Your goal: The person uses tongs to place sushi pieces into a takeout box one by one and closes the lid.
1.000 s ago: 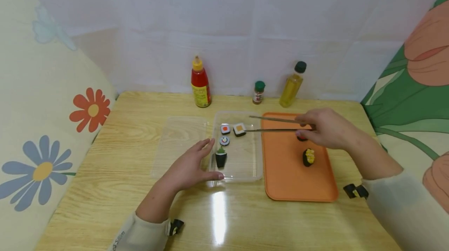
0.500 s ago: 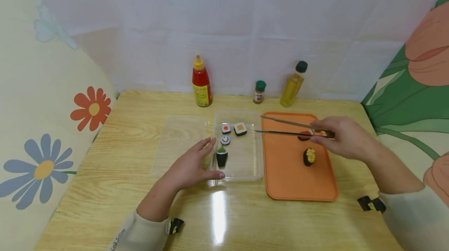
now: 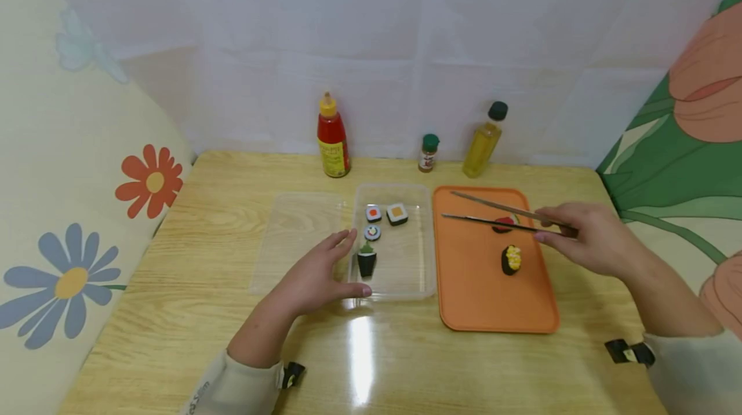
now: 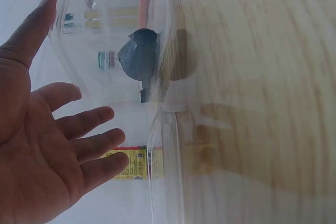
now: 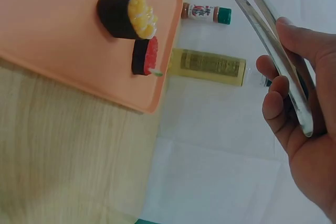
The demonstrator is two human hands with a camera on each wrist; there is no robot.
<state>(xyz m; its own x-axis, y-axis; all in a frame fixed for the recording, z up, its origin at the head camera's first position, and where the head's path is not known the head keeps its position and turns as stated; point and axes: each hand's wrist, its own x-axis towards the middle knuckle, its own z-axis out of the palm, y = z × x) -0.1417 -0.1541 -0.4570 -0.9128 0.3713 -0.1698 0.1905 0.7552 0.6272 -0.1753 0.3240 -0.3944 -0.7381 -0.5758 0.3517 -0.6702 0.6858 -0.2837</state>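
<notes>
My right hand (image 3: 594, 238) holds metal tongs (image 5: 273, 45), their tips apart with nothing between them, over the upper part of the orange tray (image 3: 493, 302). Under the tongs lies a red-topped sushi piece (image 5: 145, 56); nearer the front of the tray is a yellow-topped one (image 3: 511, 260). My left hand (image 3: 319, 273) rests at the left side of a clear plastic box (image 3: 400, 279), fingers spread and thumb by its front rim. Inside the box are a white roll with an orange centre (image 3: 397, 213), two smaller rolls and a dark cone-shaped piece (image 3: 366, 260).
A clear lid (image 3: 298, 234) lies on the table left of the box. Along the back stand a red sauce bottle (image 3: 333, 144), a small green-capped spice jar (image 3: 428, 154) and an oil bottle (image 3: 483, 144). A white cloth (image 3: 377, 48) hangs behind them.
My right hand has moved right and slightly toward the front, drawing the tongs from above the box to above the tray. The left hand stays in place.
</notes>
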